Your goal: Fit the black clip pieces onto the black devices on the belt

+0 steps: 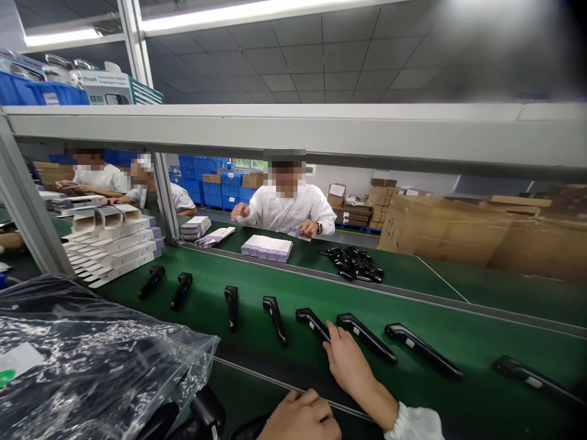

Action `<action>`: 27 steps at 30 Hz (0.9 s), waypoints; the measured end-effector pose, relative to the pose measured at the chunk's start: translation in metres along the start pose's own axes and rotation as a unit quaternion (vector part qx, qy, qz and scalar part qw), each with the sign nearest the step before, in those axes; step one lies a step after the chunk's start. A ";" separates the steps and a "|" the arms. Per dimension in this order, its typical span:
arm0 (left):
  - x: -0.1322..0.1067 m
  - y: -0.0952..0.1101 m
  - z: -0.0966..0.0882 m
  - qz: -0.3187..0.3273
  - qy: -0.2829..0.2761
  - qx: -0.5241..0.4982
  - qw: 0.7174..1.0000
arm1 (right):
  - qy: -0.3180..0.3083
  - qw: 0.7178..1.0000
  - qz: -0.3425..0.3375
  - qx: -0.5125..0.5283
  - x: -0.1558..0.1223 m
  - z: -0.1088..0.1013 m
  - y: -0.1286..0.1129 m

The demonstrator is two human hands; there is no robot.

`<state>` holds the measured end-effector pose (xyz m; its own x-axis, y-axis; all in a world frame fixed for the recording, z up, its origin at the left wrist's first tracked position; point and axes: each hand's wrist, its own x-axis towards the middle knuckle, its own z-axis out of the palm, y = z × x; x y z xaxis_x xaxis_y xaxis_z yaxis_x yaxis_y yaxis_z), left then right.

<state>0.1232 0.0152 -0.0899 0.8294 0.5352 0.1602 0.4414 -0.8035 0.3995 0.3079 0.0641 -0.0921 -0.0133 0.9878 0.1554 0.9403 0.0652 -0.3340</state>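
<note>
Black handheld devices with bent heads lie spaced out on the green conveyor belt. My right hand [351, 360] reaches over the belt, its thumb and index finger closed around the lower end of one black handheld device [312, 321]. To its right lies another device [367, 337] with a small white label. My left hand [300, 420] is at the bottom edge, fingers curled; what they hold is hidden. A dark object [250, 428] shows beside it. More black devices [208, 409] are at the lower left, by a clear plastic bag [110, 354].
Across the belt, a co-worker in white [288, 211] handles something small. Near them are white-and-purple boxes [266, 249] and a pile of black parts [355, 263]. Stacked open cartons [114, 244] stand at the left. A shelf beam [293, 131] crosses overhead.
</note>
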 end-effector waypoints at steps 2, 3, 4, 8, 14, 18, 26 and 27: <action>0.002 0.007 -0.016 -0.032 -0.016 -0.023 0.999 | -0.006 0.999 -0.002 -0.035 0.005 0.000 0.003; 0.003 0.011 -0.026 -0.057 -0.013 -0.049 0.997 | -0.011 0.999 -0.003 -0.042 0.007 -0.001 0.004; 0.003 0.015 -0.035 -0.084 -0.004 -0.084 0.993 | -0.016 0.999 -0.004 -0.045 0.009 -0.002 0.005; 0.003 0.019 -0.061 -0.190 0.087 -0.225 0.952 | 0.001 0.999 0.021 -0.049 0.008 -0.014 0.005; 0.007 0.005 -0.065 -0.266 0.210 -0.494 0.801 | -0.028 0.964 -0.043 0.262 -0.015 -0.067 -0.022; 0.010 0.007 -0.069 -0.285 0.258 -0.581 0.717 | -0.114 0.920 -0.116 0.356 -0.030 -0.091 -0.048; 0.010 0.012 -0.062 -0.277 0.276 -0.573 0.720 | -0.117 0.931 -0.117 0.327 -0.035 -0.089 -0.055; 0.010 0.011 -0.061 -0.281 0.276 -0.566 0.724 | -0.114 0.934 -0.126 0.315 -0.034 -0.089 -0.054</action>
<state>0.1159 0.0277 -0.0286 0.2262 0.9687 -0.1026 -0.1665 0.1422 0.9757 0.2880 0.0145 0.0035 -0.3464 0.9296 0.1257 0.5124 0.2997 -0.8047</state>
